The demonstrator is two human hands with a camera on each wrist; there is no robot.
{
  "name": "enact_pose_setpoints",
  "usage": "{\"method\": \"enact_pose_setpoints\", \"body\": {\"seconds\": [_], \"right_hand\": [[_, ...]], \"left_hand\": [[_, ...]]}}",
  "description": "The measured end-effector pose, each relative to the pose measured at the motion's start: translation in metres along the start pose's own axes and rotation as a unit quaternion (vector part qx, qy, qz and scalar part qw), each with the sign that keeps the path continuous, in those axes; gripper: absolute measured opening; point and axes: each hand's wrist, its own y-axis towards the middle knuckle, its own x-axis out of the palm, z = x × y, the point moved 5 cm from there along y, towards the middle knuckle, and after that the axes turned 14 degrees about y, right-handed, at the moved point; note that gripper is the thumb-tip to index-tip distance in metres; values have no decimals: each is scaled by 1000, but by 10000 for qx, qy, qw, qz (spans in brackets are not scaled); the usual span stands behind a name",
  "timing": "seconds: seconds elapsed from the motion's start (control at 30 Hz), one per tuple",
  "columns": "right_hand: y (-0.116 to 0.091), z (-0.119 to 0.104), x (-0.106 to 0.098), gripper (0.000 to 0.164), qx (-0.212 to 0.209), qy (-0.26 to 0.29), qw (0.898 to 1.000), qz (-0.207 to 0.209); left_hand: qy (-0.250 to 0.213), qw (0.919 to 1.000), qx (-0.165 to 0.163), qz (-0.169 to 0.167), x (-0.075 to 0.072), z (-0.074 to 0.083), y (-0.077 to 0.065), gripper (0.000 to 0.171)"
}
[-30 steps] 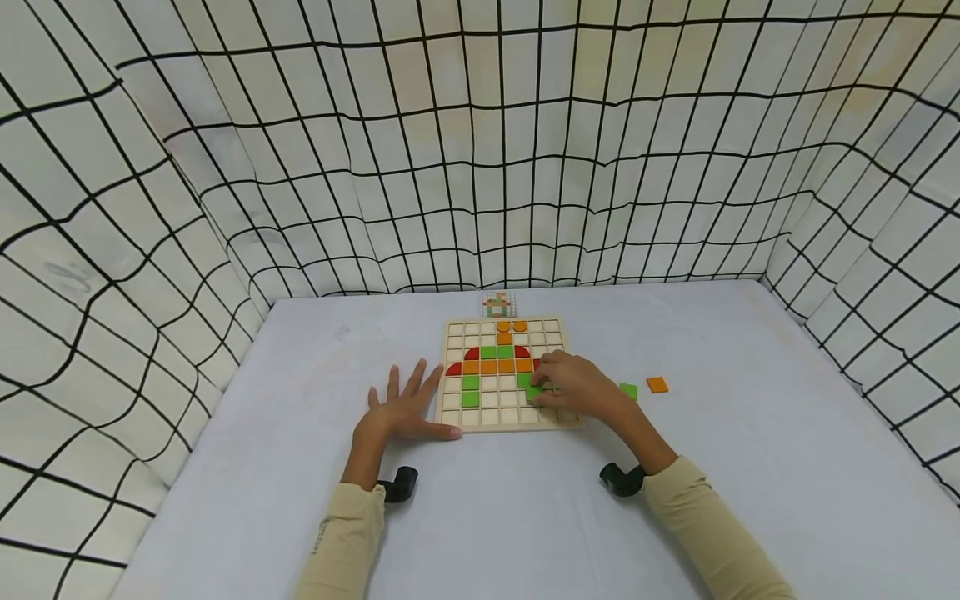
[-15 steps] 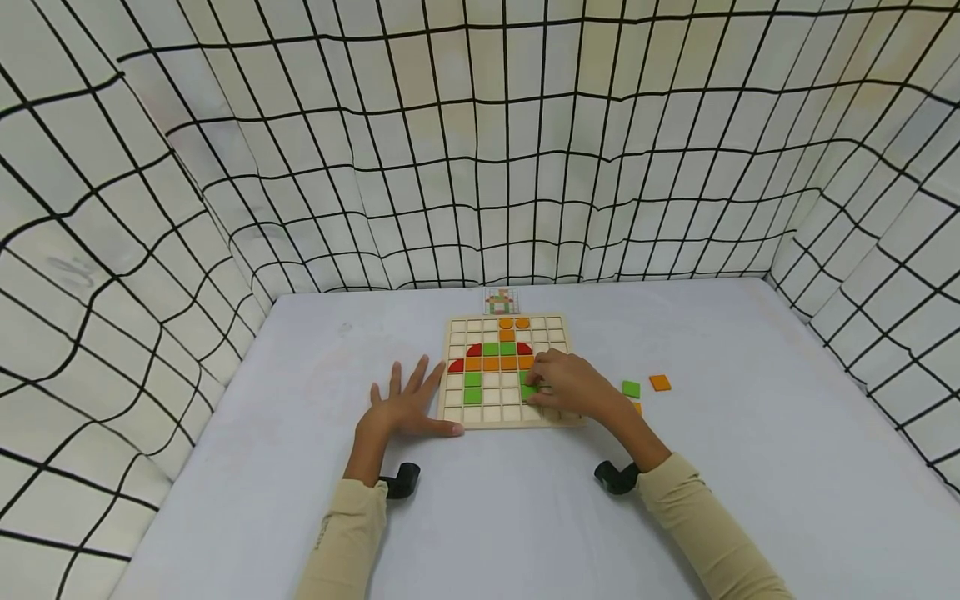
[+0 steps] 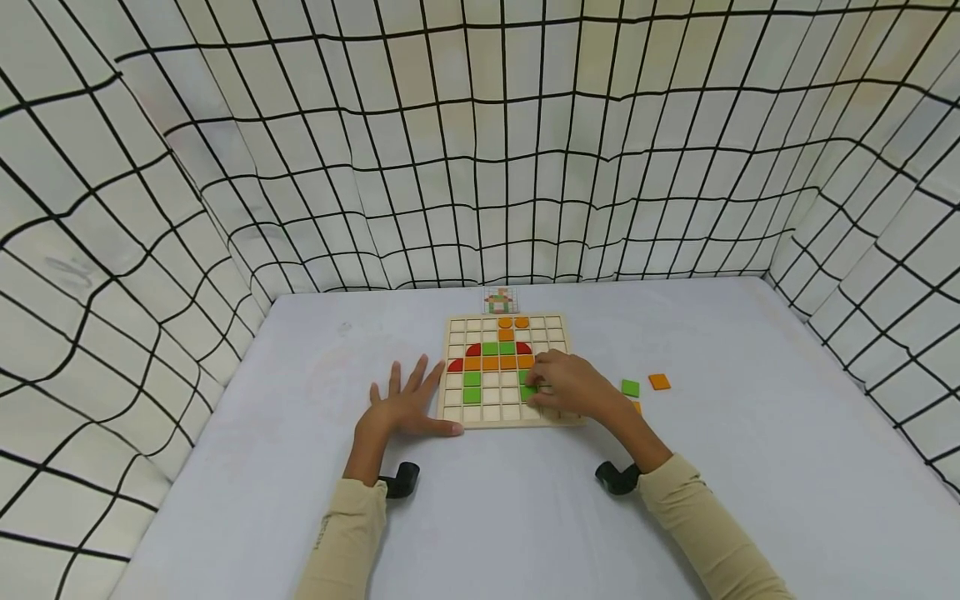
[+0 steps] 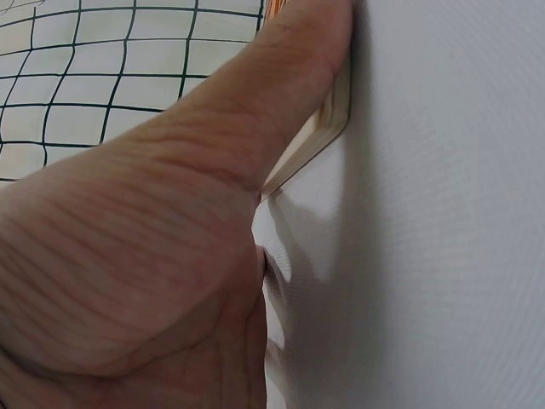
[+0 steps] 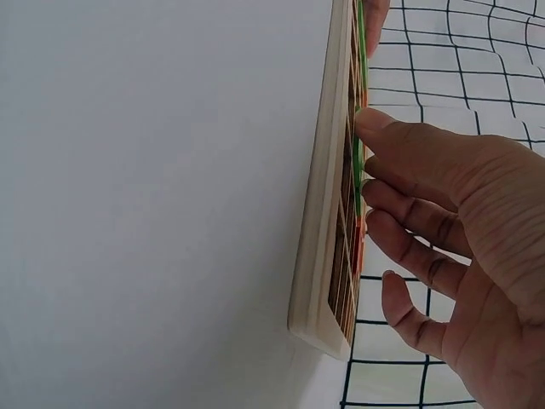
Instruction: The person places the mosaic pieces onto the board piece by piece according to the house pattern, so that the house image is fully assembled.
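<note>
A wooden grid board [image 3: 491, 414] lies on the white table, partly filled with orange, green and red tiles. My left hand [image 3: 405, 412] rests spread beside the board's left side, its thumb along the near left corner; the left wrist view shows the thumb [image 4: 281, 77] against the wooden edge. On the right half of the board, my right hand [image 3: 573, 385] has bent fingers and thumb at a green square tile [image 3: 527, 392] in a lower cell. Seen from the right wrist, its thumb and fingertips meet the green tile [image 5: 358, 162]. The board's right cells are partly hidden behind this hand.
A small pattern card [image 3: 500, 300] lies behind the board. Right of the right hand are a loose green tile [image 3: 631, 388], an orange tile [image 3: 659, 382] and another orange piece [image 3: 637, 407] partly covered by the wrist. Black netting [image 3: 480, 158] hangs around the table.
My right hand has brought the green tile slightly left and down into its cell, below another green tile. The left hand keeps its place.
</note>
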Motion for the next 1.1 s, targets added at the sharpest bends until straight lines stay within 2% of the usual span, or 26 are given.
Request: {"method": "enact_pose_setpoints", "body": {"seconds": [0.33, 0.6, 1.1], "right_hand": [[-9, 3, -3, 33, -160, -106, 9998, 97], [-18, 8, -12, 25, -123, -106, 9994, 315], [-57, 34, -28, 23, 100, 72, 9986, 512]], "left_hand": [[5, 10000, 19, -2, 0, 1, 0, 113], [2, 10000, 24, -2, 2, -1, 2, 114], [35, 10000, -8, 3, 1, 0, 1, 114]]}}
